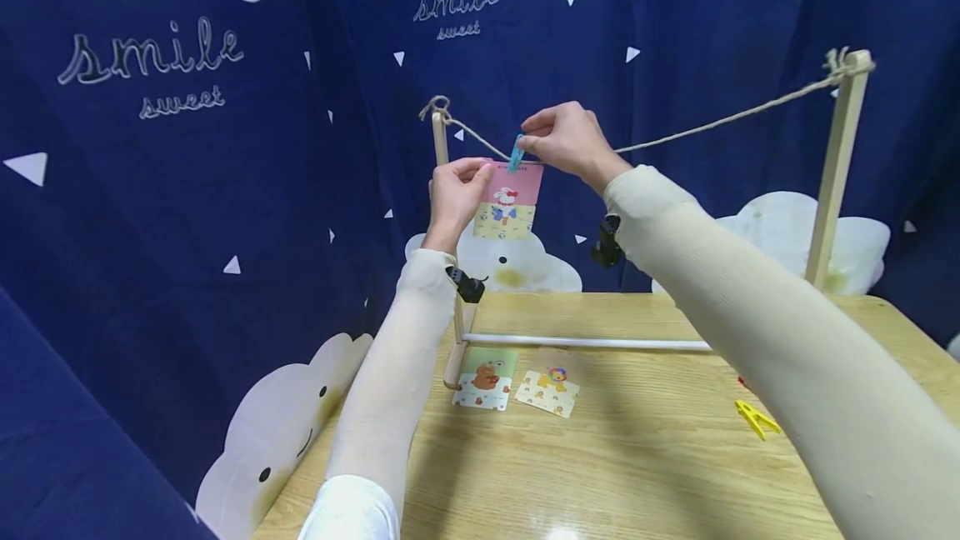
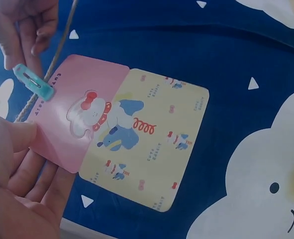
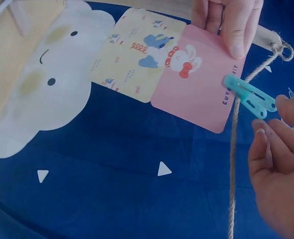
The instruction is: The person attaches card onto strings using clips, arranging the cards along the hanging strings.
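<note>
A pink and yellow card (image 1: 508,198) with a bunny picture hangs at the twine line (image 1: 705,125), its pink end uppermost. My left hand (image 1: 455,194) pinches the card's upper left corner between thumb and fingers. A teal clothespin (image 3: 248,94) straddles the twine and the card's top edge, beside the printed lettering. At the handle end of that clothespin, the thumb and fingertips of my right hand (image 3: 281,154) lie on either side of its two spread handles. From the left wrist view, the right fingers (image 2: 25,40) reach the clothespin's upper end.
Two more cards lie on the wooden table (image 1: 585,473): a green bear card (image 1: 485,377) and a lion card (image 1: 549,383). A yellow clothespin (image 1: 756,419) lies near my right forearm, with something red beside it. Wooden posts (image 1: 838,173) and a white bar (image 1: 585,342) frame the line.
</note>
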The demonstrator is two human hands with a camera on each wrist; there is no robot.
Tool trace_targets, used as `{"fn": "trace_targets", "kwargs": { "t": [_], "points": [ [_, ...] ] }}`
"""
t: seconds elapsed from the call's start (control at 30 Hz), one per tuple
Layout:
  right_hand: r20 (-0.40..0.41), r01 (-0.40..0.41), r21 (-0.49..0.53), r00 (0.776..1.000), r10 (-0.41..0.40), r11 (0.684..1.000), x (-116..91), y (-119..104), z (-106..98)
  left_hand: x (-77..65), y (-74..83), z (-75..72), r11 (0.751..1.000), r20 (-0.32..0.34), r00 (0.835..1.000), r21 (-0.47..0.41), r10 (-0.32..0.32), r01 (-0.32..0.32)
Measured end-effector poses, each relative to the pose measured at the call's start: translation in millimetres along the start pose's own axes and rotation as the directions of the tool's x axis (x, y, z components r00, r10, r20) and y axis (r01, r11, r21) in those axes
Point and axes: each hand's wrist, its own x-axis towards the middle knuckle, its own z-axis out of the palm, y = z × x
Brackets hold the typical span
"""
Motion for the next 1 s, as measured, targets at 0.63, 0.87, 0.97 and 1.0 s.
{"fn": "trace_targets", "kwargs": {
  "t": [0.63, 0.87, 0.97, 1.0],
  "points": [
    [-0.057, 0.039, -0.01, 0.998, -0.039, 0.999, -46, 25, -27, -9.7, -14.6, -3.9, 0.999, 0.008, 1.0, 0.036, 0.007, -0.007],
    [-0.051, 0.025, -0.013, 0.998, -0.025, 1.0, -75, 56, -35, -18.6, -26.6, -6.9, 0.997, 0.056, 0.998, 0.073, -0.032, 0.028],
    [-0.046, 0.023, -0.028, 0.999, -0.024, 0.999, -88, 68, -39, -23.8, -34.3, -9.7, 0.996, 0.078, 0.996, 0.083, -0.04, 0.033],
    [-0.046, 0.024, -0.035, 0.999, -0.026, 0.999, -93, 73, -41, -25.7, -37.1, -11.1, 0.996, 0.086, 0.995, 0.086, -0.043, 0.035]
  ]
}}
